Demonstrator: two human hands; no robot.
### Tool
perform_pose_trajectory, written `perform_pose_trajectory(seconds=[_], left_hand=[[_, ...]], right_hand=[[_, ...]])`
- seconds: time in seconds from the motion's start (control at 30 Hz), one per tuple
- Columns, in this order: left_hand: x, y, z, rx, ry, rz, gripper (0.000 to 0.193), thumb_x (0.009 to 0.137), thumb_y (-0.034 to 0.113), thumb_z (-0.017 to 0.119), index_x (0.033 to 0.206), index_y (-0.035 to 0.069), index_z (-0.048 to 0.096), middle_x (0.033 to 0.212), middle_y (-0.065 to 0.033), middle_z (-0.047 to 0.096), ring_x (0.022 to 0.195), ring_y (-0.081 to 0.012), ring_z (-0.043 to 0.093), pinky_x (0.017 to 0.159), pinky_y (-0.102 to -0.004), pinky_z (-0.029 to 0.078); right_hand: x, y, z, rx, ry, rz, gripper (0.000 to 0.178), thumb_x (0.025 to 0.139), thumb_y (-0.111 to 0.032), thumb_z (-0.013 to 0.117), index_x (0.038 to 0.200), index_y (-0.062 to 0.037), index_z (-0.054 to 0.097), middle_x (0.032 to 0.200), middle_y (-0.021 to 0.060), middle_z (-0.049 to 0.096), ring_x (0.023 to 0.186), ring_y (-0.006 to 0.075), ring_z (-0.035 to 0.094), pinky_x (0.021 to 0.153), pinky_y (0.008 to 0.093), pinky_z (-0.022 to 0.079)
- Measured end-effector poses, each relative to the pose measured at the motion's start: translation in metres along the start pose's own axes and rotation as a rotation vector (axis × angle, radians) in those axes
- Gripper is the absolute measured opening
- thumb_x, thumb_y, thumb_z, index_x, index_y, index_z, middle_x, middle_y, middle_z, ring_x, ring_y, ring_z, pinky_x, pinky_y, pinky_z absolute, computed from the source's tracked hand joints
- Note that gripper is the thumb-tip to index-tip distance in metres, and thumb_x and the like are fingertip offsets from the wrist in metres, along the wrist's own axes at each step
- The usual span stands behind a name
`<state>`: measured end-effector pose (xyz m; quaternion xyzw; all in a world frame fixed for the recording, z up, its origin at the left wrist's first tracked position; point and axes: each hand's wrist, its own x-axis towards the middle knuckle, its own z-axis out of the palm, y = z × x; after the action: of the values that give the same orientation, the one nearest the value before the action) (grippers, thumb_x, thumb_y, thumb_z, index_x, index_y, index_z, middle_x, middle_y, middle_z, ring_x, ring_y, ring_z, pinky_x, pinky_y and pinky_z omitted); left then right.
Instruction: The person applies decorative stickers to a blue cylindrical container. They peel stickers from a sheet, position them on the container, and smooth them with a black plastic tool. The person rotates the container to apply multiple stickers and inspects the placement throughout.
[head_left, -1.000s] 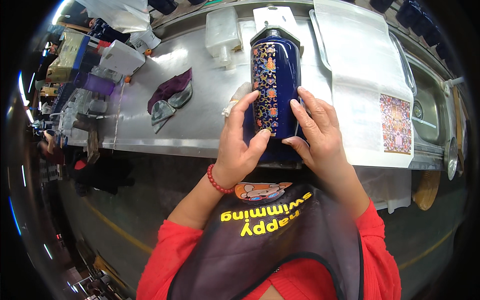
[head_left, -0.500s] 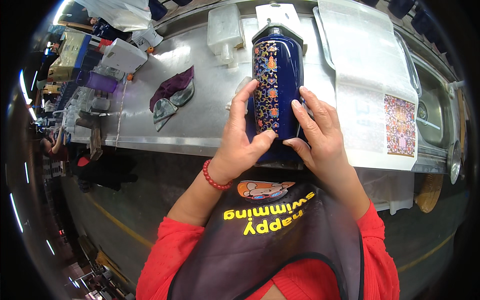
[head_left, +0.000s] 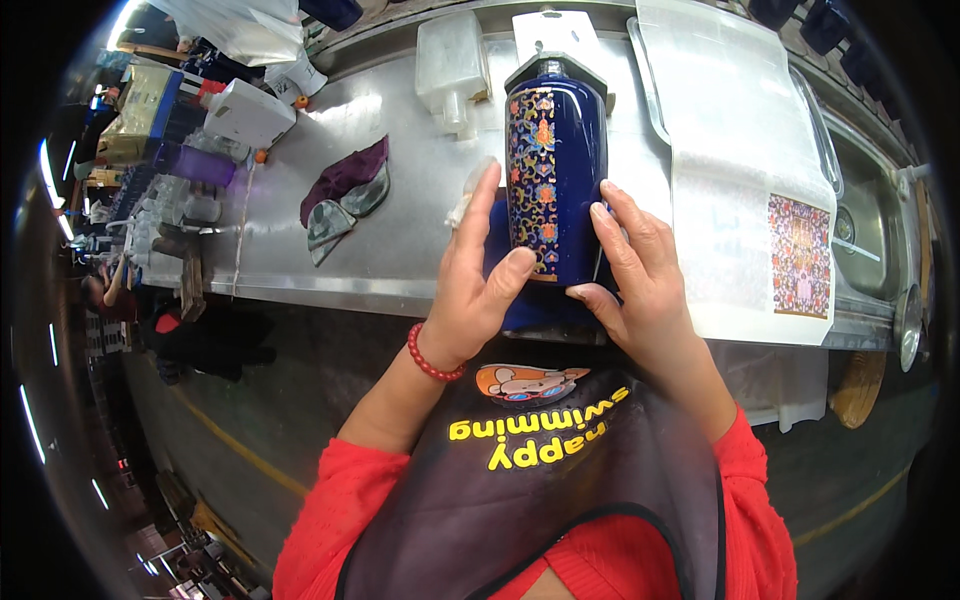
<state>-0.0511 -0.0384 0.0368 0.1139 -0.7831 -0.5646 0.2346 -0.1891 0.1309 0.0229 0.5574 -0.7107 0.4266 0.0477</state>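
A glossy dark blue bottle (head_left: 580,190) lies with its neck pointing away from me. A floral decal (head_left: 533,165) in orange, gold and turquoise runs down its left part. My right hand (head_left: 645,265) holds the bottle's lower right side, fingertips on the edge and thumb at the bottom corner. My left hand (head_left: 470,285) is at the bottle's left, open. Its fingers point upward and its thumb is lifted off the lower end of the decal. Whether its fingers brush the side is hard to tell. Dark blue material partly shows beneath the bottle.
Decal sheets (head_left: 740,190) lie on the right of the metal table (head_left: 350,250), beside a sink (head_left: 865,225). A clear glass bottle (head_left: 447,65) stands at the back. A purple and grey cloth (head_left: 345,195) lies left. Boxes and a white jug (head_left: 245,112) crowd the far left.
My left thumb has moved up off the decal's lower end, and the left fingers have shifted slightly left of the bottle. The bottle sits slightly lower, with my right hand still on it.
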Motion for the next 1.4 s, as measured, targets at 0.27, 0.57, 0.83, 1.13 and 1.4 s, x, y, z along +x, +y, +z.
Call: perform_pose_trajectory(seconds=[0.27,0.57,0.83,1.13,1.4], left_hand=[[-0.010,-0.002,0.020,0.739,-0.081,0.280,0.104,0.094,0.075,0.044,0.159,-0.004,0.026,0.161,-0.0313,0.028,0.151,-0.0499,0.021,0.121,-0.0620,0.011],[0.023,0.004,0.000,0.275,-0.082,0.132,0.106,0.096,0.073,0.043,0.157,-0.010,0.021,0.158,-0.0353,0.028,0.149,-0.0494,0.025,0.123,-0.0532,0.015],[0.043,0.001,0.006,0.649,-0.110,0.291,0.112,0.091,0.073,0.052,0.159,-0.009,0.016,0.158,-0.0373,0.025,0.145,-0.0559,0.025,0.121,-0.0565,0.020],[0.066,0.018,0.009,0.561,-0.134,0.333,0.104,0.094,0.071,0.051,0.156,-0.010,0.028,0.153,-0.0396,0.031,0.148,-0.0535,0.024,0.121,-0.0535,0.022],[0.067,-0.003,0.006,0.409,-0.095,0.175,0.111,0.094,0.072,0.049,0.158,-0.011,0.014,0.156,-0.0395,0.025,0.147,-0.0532,0.024,0.121,-0.0527,0.022]], right_hand=[[0.001,0.000,0.001,-0.050,0.004,-0.043,0.075,0.071,-0.015,0.083,0.138,0.0024,0.056,0.150,0.0237,0.048,0.117,0.0381,0.057,0.093,0.0460,0.047],[0.003,-0.002,-0.002,-0.041,-0.013,-0.053,0.077,0.064,-0.010,0.084,0.135,0.0044,0.057,0.150,0.0260,0.047,0.116,0.0388,0.057,0.090,0.0471,0.046],[0.000,-0.002,-0.001,-0.026,-0.048,-0.021,0.078,0.066,-0.006,0.083,0.138,0.0056,0.055,0.152,0.0279,0.043,0.124,0.0434,0.054,0.099,0.0494,0.046],[0.004,-0.002,0.000,-0.082,-0.005,-0.068,0.074,0.064,-0.010,0.084,0.132,0.0048,0.058,0.150,0.0266,0.047,0.114,0.0380,0.060,0.087,0.0467,0.047],[0.004,-0.002,-0.004,-0.083,-0.028,-0.076,0.074,0.063,-0.013,0.083,0.131,0.0052,0.059,0.150,0.0274,0.047,0.115,0.0381,0.059,0.088,0.0470,0.047]])
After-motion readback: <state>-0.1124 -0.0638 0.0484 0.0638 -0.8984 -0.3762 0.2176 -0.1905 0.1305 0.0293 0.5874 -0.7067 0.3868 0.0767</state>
